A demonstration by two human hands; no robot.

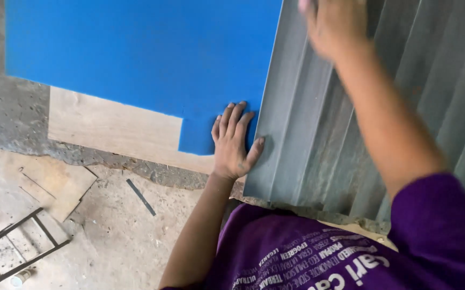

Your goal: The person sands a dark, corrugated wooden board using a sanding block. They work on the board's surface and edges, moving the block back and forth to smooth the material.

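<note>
My left hand (233,140) lies flat, fingers spread, on the lower right corner of a blue sheet (146,53), its thumb touching the edge of a grey corrugated metal sheet (318,134). The blue sheet rests on a pale wooden board (109,129). My right hand (335,24) is raised over the top of the corrugated sheet, blurred, and its fingers are cut off by the frame's upper edge. I cannot tell whether it holds anything. My purple shirt fills the bottom right.
The rough concrete floor (136,236) lies below. A thin dark metal strip (140,197) lies on it, beside a plywood offcut (55,185). A black metal frame (17,241) stands at the bottom left.
</note>
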